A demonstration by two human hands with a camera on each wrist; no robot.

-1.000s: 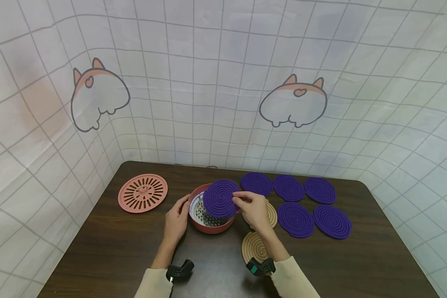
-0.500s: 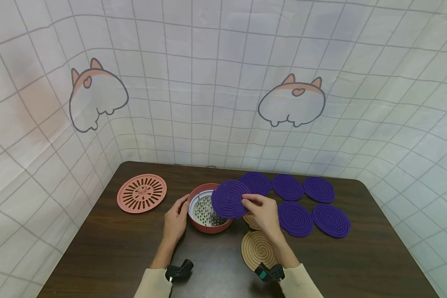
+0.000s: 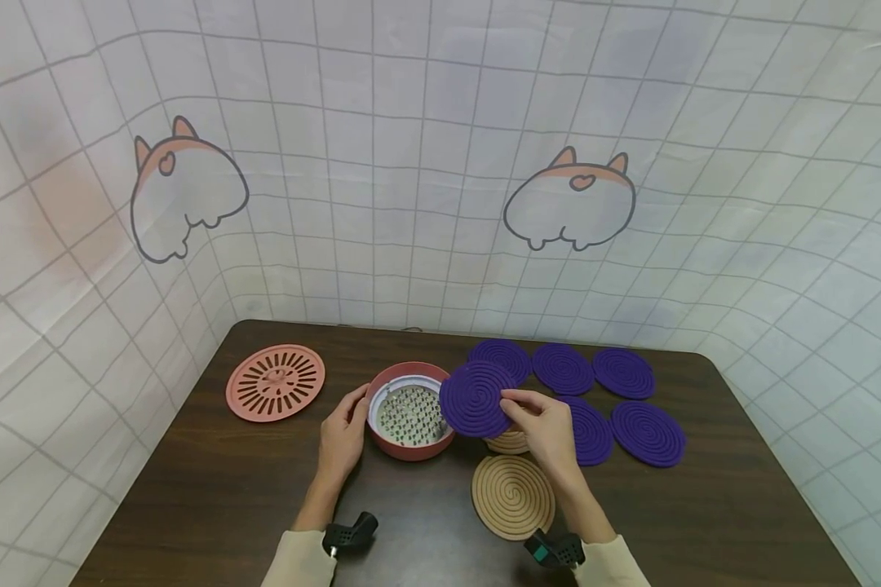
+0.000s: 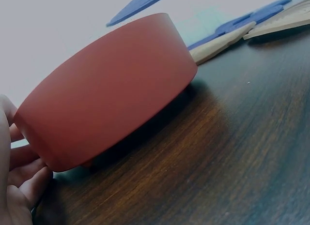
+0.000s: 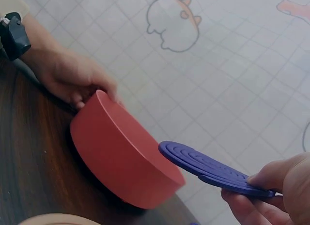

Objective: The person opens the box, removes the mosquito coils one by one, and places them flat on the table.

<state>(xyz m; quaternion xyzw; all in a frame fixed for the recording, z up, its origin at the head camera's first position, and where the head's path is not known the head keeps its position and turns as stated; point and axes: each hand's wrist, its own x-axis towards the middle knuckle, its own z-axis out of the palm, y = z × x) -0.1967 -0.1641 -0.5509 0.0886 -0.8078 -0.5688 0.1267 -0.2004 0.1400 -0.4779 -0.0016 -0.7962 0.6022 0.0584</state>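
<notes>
A round red mosquito coil holder (image 3: 412, 451) stands on the table, with a white ring and a speckled, studded floor inside. My left hand (image 3: 342, 440) grips its left side, fingers low against the outer wall in the left wrist view. My right hand (image 3: 551, 428) pinches a purple mosquito coil (image 3: 477, 399) by its right edge, between thumb and fingers. The coil is raised and tilted just right of the holder, overlapping its rim in the head view. Below it, a tan coil (image 3: 509, 443) is partly hidden; another tan coil (image 3: 514, 497) lies flat in front.
Several more purple coils (image 3: 646, 433) lie in rows at the right. A pink slotted lid (image 3: 275, 383) lies at the left of the dark wooden table (image 3: 213, 497). A white gridded cloth (image 3: 382, 196) hangs behind and at both sides.
My right hand has carried the purple coil rightward from over the holder to beside it, uncovering the holder's floor. My left hand keeps its grip on the holder.
</notes>
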